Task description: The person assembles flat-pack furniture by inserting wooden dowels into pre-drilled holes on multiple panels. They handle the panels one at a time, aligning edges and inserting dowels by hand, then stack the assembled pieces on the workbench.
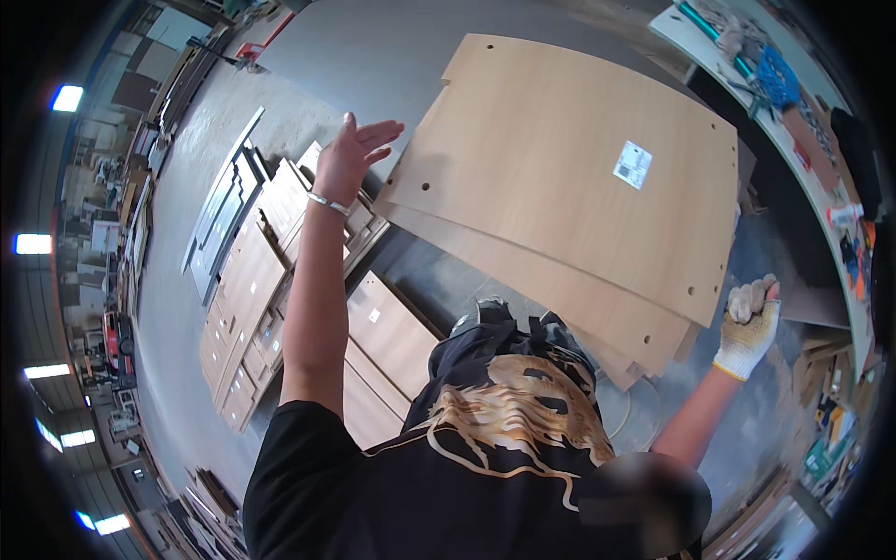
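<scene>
As wooden panels [560, 159] lie stacked, left hand [352, 161] bare, spread; right hand [749, 322] gloved, curled into a fist

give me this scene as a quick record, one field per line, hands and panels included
left hand: bare, open, nearest the left edge of the top panel
left wrist: silver-coloured bracelet
right hand: gloved, fingers curled; cannot tell whether it holds anything
top panel: wood-coloured, holes near its edges, white label
lower panel: under the top panel, jutting out toward the person
left side: stacked panels
right side: pale bench bearing mixed items
</scene>
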`<state>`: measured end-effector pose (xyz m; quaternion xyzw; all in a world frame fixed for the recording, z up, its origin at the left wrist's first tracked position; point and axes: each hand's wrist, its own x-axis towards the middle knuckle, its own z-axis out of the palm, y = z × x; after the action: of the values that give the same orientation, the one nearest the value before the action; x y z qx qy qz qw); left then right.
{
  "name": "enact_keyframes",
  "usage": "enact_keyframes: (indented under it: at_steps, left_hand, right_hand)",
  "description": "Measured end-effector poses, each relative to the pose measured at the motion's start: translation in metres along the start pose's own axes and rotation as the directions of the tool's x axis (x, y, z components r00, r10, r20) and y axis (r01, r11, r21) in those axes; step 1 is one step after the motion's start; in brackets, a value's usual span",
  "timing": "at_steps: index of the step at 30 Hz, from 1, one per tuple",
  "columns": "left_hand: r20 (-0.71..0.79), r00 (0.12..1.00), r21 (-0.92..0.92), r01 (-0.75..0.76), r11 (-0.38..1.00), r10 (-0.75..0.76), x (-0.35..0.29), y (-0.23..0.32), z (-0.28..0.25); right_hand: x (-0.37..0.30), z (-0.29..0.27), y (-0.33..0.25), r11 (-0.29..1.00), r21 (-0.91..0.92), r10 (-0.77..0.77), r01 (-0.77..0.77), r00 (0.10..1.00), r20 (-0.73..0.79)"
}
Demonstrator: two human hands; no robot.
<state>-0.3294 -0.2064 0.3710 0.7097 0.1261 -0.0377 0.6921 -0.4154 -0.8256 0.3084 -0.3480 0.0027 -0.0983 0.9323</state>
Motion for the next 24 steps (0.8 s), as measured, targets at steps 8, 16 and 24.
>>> enact_keyframes:
  at_steps: [8,16,24]
  left_hand:
    - [0.293,0.936,-0.123,-0.166,0.978,0.196,0.063,0.004,-0.026]
    - [0.625,0.728,0.039,-0.390,0.920,0.282,0.084,-0.032,0.000]
    - [0.751,0.470,0.025,-0.722,0.692,0.463,0.088,-0.030,-0.001]
  right_hand:
    - [0.015,0.032,0.018,0.997,0.081,0.002,-0.018,0.981,0.193]
    - [0.002,0.013,0.005,0.994,-0.088,-0.052,0.059,0.995,0.080]
    - [-0.046,0.031,0.015,0.963,-0.221,-0.241,0.157,0.866,-0.438]
